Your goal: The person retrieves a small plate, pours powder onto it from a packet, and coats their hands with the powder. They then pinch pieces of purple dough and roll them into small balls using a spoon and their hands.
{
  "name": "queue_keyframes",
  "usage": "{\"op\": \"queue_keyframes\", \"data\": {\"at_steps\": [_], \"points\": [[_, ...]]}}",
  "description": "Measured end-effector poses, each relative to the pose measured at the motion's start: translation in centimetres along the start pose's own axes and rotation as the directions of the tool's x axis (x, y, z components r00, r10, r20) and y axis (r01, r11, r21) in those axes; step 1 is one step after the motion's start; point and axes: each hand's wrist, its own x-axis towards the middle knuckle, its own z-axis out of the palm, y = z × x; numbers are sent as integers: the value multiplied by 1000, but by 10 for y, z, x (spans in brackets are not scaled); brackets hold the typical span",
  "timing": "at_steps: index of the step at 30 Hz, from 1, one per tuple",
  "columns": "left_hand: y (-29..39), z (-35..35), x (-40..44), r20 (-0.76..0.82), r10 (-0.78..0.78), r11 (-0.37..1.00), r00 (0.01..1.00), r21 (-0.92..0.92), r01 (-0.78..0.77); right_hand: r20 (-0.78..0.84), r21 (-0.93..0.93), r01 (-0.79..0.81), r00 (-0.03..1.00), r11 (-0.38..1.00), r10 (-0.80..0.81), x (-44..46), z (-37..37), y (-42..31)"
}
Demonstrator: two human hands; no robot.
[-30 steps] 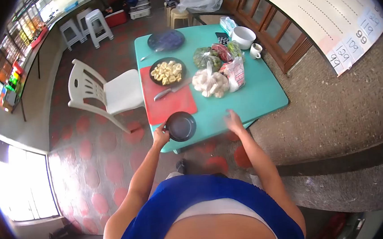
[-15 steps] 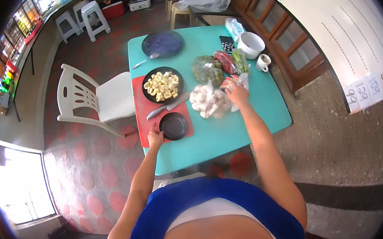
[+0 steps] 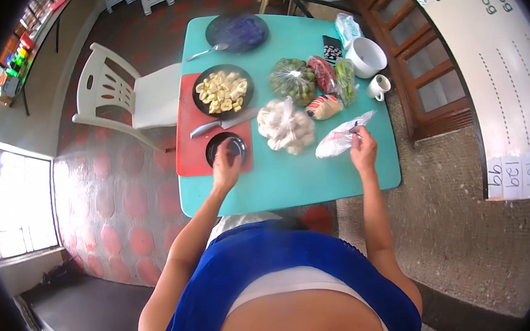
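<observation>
My left hand (image 3: 227, 163) is over the small black bowl (image 3: 211, 150) on the red cutting board (image 3: 192, 152); its fingers are blurred. My right hand (image 3: 363, 147) pinches a white plastic bag (image 3: 339, 139) above the table's right side. A knife (image 3: 223, 124) lies across the board, below a black plate of pale cut chunks (image 3: 223, 93). Between my hands sits a clear bag of white garlic-like bulbs (image 3: 285, 126). Behind the plastic bag are a red-and-white wrapped pack (image 3: 324, 107), a bag of green produce (image 3: 292, 81), a red bag (image 3: 322, 74) and a green bag (image 3: 345, 81).
The turquoise table (image 3: 291, 185) also bears a dark plate with something purple (image 3: 245, 32), a spoon (image 3: 208, 52), a white bowl (image 3: 367, 57) and a white mug (image 3: 378, 87). A white chair (image 3: 154, 99) stands left. A lettered board (image 3: 507, 84) is at the right.
My right hand has drawn the white plastic bag toward me, away from the wrapped pack. My left hand has moved from the small bowl's edge to over it. The view has shifted.
</observation>
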Motion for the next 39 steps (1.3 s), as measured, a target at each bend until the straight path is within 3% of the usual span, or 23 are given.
{"op": "queue_keyframes", "data": {"at_steps": [1, 3, 7, 8, 9, 11, 12, 13, 15, 16, 19, 21, 24, 29, 34, 39], "points": [[12, 6, -1, 73, -47, 999, 996, -13, 48, 92, 61, 1, 996, 998, -6, 4, -13, -18], [-8, 35, 1, 131, 50, 981, 990, -192, -24, 213, 143, 21, 976, 989, -52, 9, -39, -62], [19, 41, -3, 331, 57, 817, 942, -558, 146, 479, 289, 59, 855, 955, -198, 14, -50, -125], [28, 35, -7, 413, 25, 777, 911, -581, 242, 530, 381, 11, 817, 924, -229, 13, -42, -129], [24, 33, -10, 394, 15, 773, 919, -587, 239, 540, 388, 21, 805, 921, -246, 12, -32, -137], [13, 32, -16, 448, -27, 636, 894, -682, 361, 651, 502, -109, 701, 858, -292, 9, -10, -154], [13, 32, -24, 424, -18, 489, 905, -786, 378, 657, 506, -101, 689, 856, -306, 9, 4, -162], [1, 33, -31, 409, -26, 484, 912, -793, 369, 675, 527, -123, 661, 841, -326, 7, 20, -169], [-30, 32, -43, 439, -103, 335, 892, -829, 447, 700, 549, -145, 617, 823, -359, 8, 53, -175], [-38, 29, -49, 422, -182, 296, 888, -838, 459, 727, 513, -143, 597, 847, -339, 10, 72, -176], [-50, 18, -68, 465, -224, 202, 856, -837, 508, 775, 451, -132, 549, 883, -313, 12, 128, -171], [-47, 10, -78, 454, -250, 214, 855, -836, 506, 797, 421, -123, 522, 898, -302, 10, 159, -163], [-43, 5, -90, 592, -251, 59, 765, -780, 623, 791, 360, -40, 542, 932, -282, 9, 188, -155], [-49, 11, -100, 641, -293, 45, 709, -732, 680, 802, 357, -37, 524, 933, -286, 8, 217, -141], [-51, 14, -102, 679, -168, -74, 715, -732, 677, 822, 319, -17, 503, 948, -268, 11, 225, -140], [-52, 16, -100, 711, -162, -57, 684, -699, 713, 797, 356, -5, 524, 934, -301, 11, 224, -140]]}}
